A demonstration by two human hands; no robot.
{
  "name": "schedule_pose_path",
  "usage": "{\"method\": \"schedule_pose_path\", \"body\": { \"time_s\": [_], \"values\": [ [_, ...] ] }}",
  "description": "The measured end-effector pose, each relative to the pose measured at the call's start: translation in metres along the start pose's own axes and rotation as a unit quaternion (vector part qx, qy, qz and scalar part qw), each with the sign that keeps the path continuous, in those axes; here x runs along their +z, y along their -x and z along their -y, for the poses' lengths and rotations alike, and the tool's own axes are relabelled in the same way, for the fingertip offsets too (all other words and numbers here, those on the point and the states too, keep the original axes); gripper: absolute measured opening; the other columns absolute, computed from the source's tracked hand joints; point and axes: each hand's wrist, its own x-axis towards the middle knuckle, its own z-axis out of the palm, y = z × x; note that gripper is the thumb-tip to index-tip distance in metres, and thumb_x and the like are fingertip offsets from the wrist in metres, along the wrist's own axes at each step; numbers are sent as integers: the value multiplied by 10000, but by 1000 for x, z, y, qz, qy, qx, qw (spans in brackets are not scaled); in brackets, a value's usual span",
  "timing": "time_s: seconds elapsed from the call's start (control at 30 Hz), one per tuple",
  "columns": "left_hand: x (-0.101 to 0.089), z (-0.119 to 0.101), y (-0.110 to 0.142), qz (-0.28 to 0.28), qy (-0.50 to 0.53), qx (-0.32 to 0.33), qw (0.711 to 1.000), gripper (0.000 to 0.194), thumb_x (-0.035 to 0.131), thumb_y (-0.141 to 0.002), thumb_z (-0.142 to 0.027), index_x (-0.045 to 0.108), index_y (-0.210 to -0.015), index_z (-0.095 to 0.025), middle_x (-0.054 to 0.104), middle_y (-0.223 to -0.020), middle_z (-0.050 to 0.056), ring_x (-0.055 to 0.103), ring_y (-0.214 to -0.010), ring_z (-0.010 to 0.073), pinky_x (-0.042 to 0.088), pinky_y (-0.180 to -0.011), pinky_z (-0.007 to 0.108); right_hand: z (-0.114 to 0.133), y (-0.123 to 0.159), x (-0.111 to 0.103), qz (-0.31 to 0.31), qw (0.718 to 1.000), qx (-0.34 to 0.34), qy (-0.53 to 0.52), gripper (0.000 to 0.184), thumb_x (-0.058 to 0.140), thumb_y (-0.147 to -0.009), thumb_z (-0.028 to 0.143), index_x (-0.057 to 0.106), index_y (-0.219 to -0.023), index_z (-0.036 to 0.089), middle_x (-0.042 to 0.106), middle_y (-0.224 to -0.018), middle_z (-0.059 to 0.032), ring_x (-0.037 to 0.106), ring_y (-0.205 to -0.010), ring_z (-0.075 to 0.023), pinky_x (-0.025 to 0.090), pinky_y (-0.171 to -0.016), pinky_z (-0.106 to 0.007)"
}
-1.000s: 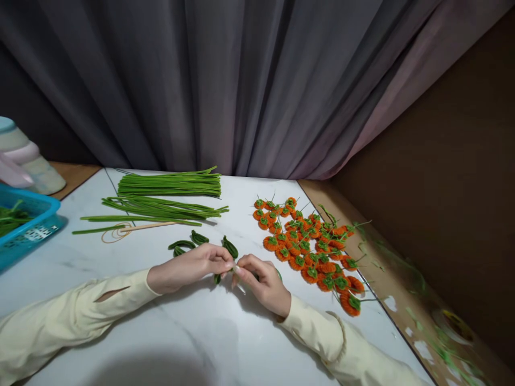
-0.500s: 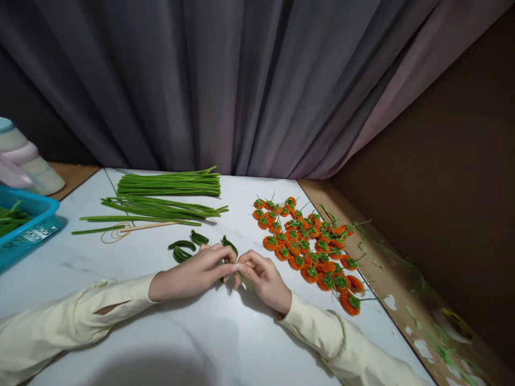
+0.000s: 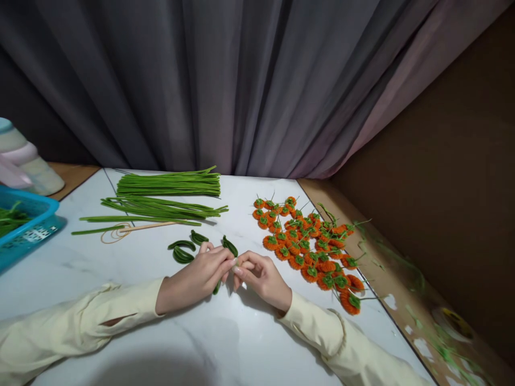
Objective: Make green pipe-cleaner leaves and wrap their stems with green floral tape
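Note:
My left hand point(image 3: 197, 276) and my right hand point(image 3: 263, 279) meet over the white table, thumbs and fingertips pinched together. A bit of green pipe cleaner shows between the fingertips; most of it is hidden by the fingers. Below my left fingers a dark green end point(image 3: 217, 288) pokes out, and I cannot tell whether it is held or lies on the table. Close by on the left lie several folded dark green pipe-cleaner loops point(image 3: 183, 255). Another dark green loop point(image 3: 229, 246) lies just beyond the fingertips.
Bundles of long green pipe cleaners point(image 3: 169, 185) lie at the back left, beside a thin wooden stick point(image 3: 151, 227). Orange persimmon-like pieces with green tops point(image 3: 309, 273) spread on the right. A blue basket point(image 3: 44, 209) and a bottle point(image 3: 40, 166) stand far left. A tape roll point(image 3: 454, 324) lies right.
My left hand has shifted slightly right and turned, with its fingers more bunched. The dark green end below it shows more clearly. My right hand has barely moved.

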Motion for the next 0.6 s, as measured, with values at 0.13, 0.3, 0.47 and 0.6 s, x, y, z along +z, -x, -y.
{"method": "schedule_pose_path", "body": {
  "time_s": [0.13,0.3,0.47,0.6],
  "values": [
    [3,1,0,-41,-27,10,999,321,213,-966,-223,436,-738,-179,513,-706,4,440,-655,155,309,-726,332,2,0,0,1,1000,13,-1,325,575,-828,472,525,-792,152,591,-572,-3,517,-521,-109,409,-570,-255],
    [6,4,2,-72,-49,33,996,289,230,-959,-213,462,-793,-166,552,-744,21,467,-678,155,297,-748,341,3,0,3,4,999,17,28,324,546,-841,472,537,-808,150,557,-539,18,477,-499,-100,388,-558,-248],
    [15,12,5,-115,-82,60,988,276,254,-945,-157,482,-789,-154,589,-769,48,501,-744,173,276,-742,352,0,0,5,-13,993,30,112,268,519,-850,407,546,-818,142,447,-477,65,341,-437,-70,297,-473,-208],
    [20,16,6,-141,-90,72,983,291,265,-947,-147,482,-752,-152,585,-731,43,518,-759,175,275,-753,361,0,0,5,-30,985,17,168,209,513,-840,347,550,-788,148,290,-477,91,242,-452,-66,228,-447,-200]
  ]
}}
